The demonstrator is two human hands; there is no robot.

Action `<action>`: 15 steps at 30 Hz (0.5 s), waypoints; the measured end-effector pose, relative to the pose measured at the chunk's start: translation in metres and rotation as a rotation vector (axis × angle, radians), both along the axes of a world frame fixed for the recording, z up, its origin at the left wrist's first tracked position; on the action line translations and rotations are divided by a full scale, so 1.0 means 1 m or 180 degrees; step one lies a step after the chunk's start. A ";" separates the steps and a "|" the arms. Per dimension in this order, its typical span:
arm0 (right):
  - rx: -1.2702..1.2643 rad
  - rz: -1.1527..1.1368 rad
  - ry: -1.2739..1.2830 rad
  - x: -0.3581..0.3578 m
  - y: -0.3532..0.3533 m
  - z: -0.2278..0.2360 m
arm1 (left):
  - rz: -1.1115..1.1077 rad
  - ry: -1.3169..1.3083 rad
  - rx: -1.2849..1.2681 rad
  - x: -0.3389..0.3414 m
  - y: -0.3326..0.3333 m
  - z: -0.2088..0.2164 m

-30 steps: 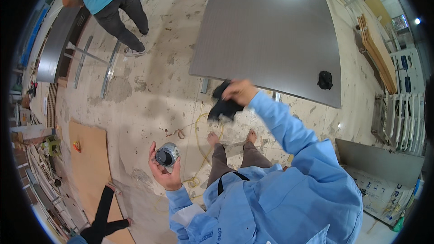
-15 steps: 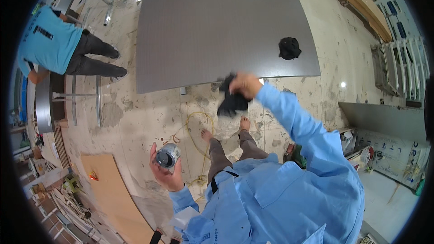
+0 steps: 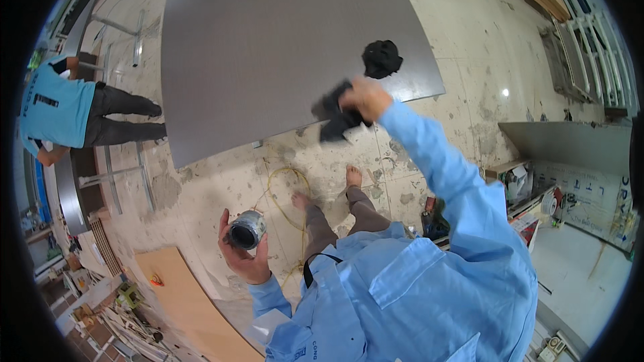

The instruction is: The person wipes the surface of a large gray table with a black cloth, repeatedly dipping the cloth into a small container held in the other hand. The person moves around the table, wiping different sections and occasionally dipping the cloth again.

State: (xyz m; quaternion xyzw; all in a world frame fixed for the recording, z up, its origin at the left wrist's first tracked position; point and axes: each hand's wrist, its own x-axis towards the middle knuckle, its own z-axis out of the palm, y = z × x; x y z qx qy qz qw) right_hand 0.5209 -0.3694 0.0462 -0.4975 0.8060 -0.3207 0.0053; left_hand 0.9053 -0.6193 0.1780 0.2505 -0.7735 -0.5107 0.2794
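My left hand (image 3: 245, 258) is wrapped round a small, round grey can (image 3: 247, 230), its top facing up and dark inside. A black cloth (image 3: 339, 124) hangs from my right hand (image 3: 366, 100), whose fingers are closed on it; hand and cloth are smeared by motion. Both appear over the near edge of a large dark grey board (image 3: 288, 33). Just beyond my right hand lies a crumpled black cloth bundle (image 3: 382, 59) on the board. Whether the held cloth touches the board I cannot tell.
A person in a turquoise shirt (image 3: 59, 104) stands at the far left by metal-legged tables. A yellow hose (image 3: 272, 184) loops on the floor near my bare feet. A brown panel (image 3: 181, 295) lies lower left; shelves and a grey panel (image 3: 570, 151) stand right.
My right hand and its cloth have moved forward over the board's edge, closer to the black bundle. The view has turned slightly. My left hand still holds the can.
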 end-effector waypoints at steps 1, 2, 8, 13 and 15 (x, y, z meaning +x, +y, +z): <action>0.0076 -0.0218 0.0366 -0.032 -0.009 0.000 | -0.0025 0.0013 0.0075 -0.005 0.003 0.000; -0.0370 -0.0389 0.0253 -0.051 -0.010 -0.001 | -0.0067 0.0068 0.0172 -0.010 0.007 0.000; 0.1082 0.0666 -0.0496 0.049 0.047 -0.011 | -0.0213 -0.0003 0.0154 -0.028 0.030 0.009; 0.0384 0.0257 -0.0146 0.009 0.063 0.014 | -0.0295 -0.0070 0.0027 -0.042 0.040 0.009; -0.0149 -0.0284 -0.0180 -0.025 0.055 0.009 | -0.0334 -0.0044 0.0169 -0.048 0.048 0.007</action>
